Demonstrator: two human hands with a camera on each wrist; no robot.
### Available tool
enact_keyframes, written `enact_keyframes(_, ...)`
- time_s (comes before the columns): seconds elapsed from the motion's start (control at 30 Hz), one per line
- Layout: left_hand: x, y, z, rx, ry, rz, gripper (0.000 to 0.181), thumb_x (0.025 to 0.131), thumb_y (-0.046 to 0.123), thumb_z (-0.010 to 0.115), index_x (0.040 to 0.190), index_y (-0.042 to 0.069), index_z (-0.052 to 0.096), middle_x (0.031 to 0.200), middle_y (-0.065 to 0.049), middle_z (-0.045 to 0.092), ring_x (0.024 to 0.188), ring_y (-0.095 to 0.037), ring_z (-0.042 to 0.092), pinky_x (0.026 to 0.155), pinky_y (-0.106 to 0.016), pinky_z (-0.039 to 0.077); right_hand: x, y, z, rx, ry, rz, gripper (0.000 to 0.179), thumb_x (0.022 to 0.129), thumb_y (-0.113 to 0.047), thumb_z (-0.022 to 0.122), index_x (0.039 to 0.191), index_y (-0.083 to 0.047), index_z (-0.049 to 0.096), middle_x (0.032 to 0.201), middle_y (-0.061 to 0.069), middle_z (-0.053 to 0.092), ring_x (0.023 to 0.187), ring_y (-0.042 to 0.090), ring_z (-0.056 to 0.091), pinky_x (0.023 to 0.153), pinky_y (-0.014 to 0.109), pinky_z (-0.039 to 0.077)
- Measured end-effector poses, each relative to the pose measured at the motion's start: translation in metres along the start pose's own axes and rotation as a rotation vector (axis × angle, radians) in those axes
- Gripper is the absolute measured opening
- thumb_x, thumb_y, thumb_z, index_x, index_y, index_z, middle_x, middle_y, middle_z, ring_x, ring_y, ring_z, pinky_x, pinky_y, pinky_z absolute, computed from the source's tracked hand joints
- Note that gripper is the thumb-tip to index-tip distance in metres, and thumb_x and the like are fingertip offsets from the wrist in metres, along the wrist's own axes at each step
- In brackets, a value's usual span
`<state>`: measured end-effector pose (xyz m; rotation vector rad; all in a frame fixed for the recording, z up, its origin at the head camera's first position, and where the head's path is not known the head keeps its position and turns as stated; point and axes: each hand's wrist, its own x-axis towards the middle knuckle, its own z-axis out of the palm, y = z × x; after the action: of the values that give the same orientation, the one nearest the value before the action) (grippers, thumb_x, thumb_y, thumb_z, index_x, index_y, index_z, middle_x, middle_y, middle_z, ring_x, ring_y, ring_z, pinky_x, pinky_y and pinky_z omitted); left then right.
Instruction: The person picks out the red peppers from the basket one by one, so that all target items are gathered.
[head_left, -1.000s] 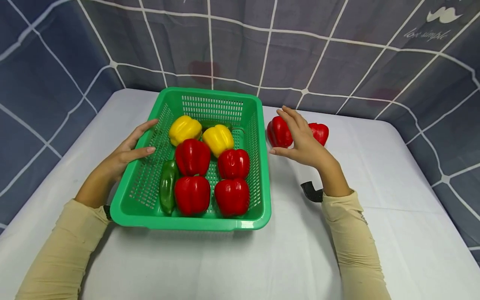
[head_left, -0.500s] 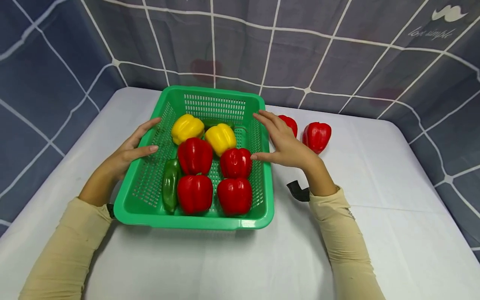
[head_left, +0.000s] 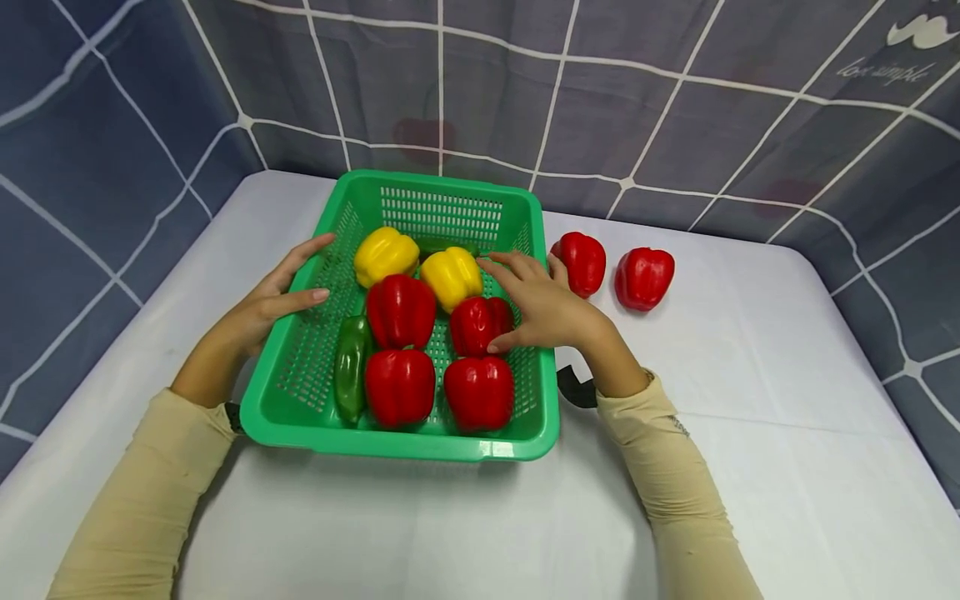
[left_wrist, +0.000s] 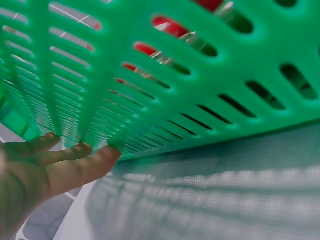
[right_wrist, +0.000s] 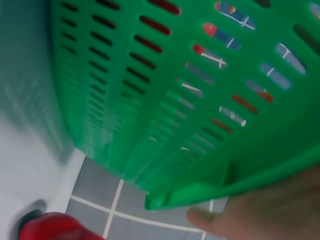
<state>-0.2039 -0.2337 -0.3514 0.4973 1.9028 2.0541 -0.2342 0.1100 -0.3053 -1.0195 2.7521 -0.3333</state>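
Note:
A green plastic basket (head_left: 401,447) on the white cloth holds several red bell peppers, two yellow bell peppers (head_left: 386,255) and green peppers (head_left: 352,367). My left hand (head_left: 262,310) holds its left rim, thumb over the edge; in the left wrist view, fingers (left_wrist: 80,170) lie against the outer wall. My right hand (head_left: 543,304) reaches over the right rim, fingers spread above a red bell pepper (head_left: 474,325) and thumb beside it. Contact with that pepper cannot be told. In the right wrist view, part of the right hand (right_wrist: 270,212) shows, blurred, by the rim.
Two more red bell peppers, a nearer-to-basket one (head_left: 582,263) and one farther right (head_left: 644,278), lie on the white cloth (head_left: 750,375) outside the basket. A dark grid-patterned curtain (head_left: 600,108) rises behind and at both sides.
My right hand has moved left from above the loose red bell peppers, over the basket's right rim, and down to a red bell pepper inside. The left hand keeps its place on the rim.

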Motion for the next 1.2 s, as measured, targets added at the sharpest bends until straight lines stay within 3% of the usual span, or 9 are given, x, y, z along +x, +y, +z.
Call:
enact_keyframes(0.17, 0.002, 0.001, 0.002, 0.031, 0.001, 0.005, 0.064, 0.093, 0.003, 0.043, 0.146, 0.026, 0.016, 0.149, -0.01, 0.002, 0.102, -0.012, 0.052, 0.072, -0.027, 0.055, 0.0, -0.008, -0.002, -0.127, -0.065, 0.073, 0.098, 0.065, -0.045, 0.077, 0.144, -0.015, 0.027, 0.137, 0.008, 0.041, 0.131, 0.029, 0.027, 0.107, 0.064, 0.0)
enact_keyframes(0.3, 0.004, 0.001, 0.005, -0.01, -0.016, -0.005, 0.064, 0.093, 0.004, 0.043, 0.146, 0.027, 0.016, 0.147, -0.012, 0.006, 0.1, -0.014, 0.055, 0.072, -0.03, 0.056, -0.001, -0.011, -0.003, -0.181, -0.13, 0.113, 0.101, 0.063, -0.046, 0.078, 0.144, -0.015, 0.028, 0.131, 0.007, 0.049, 0.129, 0.028, 0.031, 0.106, 0.065, 0.0)
enact_keyframes(0.5, 0.006, 0.003, 0.005, 0.016, -0.019, -0.001, 0.064, 0.092, 0.004, 0.043, 0.146, 0.026, 0.016, 0.15, -0.009, 0.0, 0.101, -0.016, 0.055, 0.072, -0.031, 0.056, 0.002, -0.014, -0.004, -0.242, -0.19, 0.117, 0.093, 0.064, -0.046, 0.078, 0.141, -0.016, 0.033, 0.127, 0.005, 0.054, 0.126, 0.028, 0.037, 0.106, 0.064, 0.0)
enact_keyframes(0.67, 0.005, 0.004, 0.003, 0.032, -0.019, 0.006, 0.063, 0.093, 0.004, 0.042, 0.146, 0.026, 0.016, 0.149, -0.01, 0.004, 0.104, -0.016, 0.053, 0.073, -0.031, 0.056, 0.006, -0.016, -0.003, -0.264, -0.191, 0.116, 0.086, 0.066, -0.045, 0.077, 0.137, -0.017, 0.038, 0.124, 0.005, 0.055, 0.123, 0.028, 0.04, 0.106, 0.064, 0.0)
enact_keyframes(0.8, 0.003, 0.003, 0.002, 0.072, -0.003, 0.013, 0.063, 0.092, 0.004, 0.043, 0.146, 0.026, 0.017, 0.151, -0.008, -0.001, 0.109, -0.012, 0.047, 0.075, -0.025, 0.054, 0.008, -0.017, -0.001, -0.272, -0.175, 0.097, 0.08, 0.066, -0.044, 0.077, 0.134, -0.02, 0.042, 0.122, 0.004, 0.057, 0.12, 0.028, 0.042, 0.106, 0.065, 0.001)
enact_keyframes(1.03, -0.001, 0.003, 0.001, -0.015, -0.017, 0.008, 0.063, 0.093, 0.003, 0.042, 0.146, 0.026, 0.017, 0.147, -0.013, 0.004, 0.097, -0.016, 0.058, 0.07, -0.032, 0.056, 0.009, -0.016, 0.002, -0.274, -0.152, 0.07, 0.077, 0.066, -0.045, 0.076, 0.132, -0.022, 0.044, 0.12, 0.004, 0.058, 0.119, 0.027, 0.043, 0.105, 0.065, 0.003)
enact_keyframes(1.2, -0.002, 0.002, 0.001, -0.009, -0.014, -0.005, 0.064, 0.093, 0.004, 0.042, 0.146, 0.027, 0.016, 0.147, -0.013, 0.004, 0.096, -0.016, 0.059, 0.071, -0.033, 0.056, 0.007, -0.012, 0.001, -0.184, -0.117, 0.052, 0.079, 0.065, -0.043, 0.076, 0.133, -0.019, 0.043, 0.119, 0.005, 0.055, 0.119, 0.026, 0.042, 0.106, 0.064, 0.002)
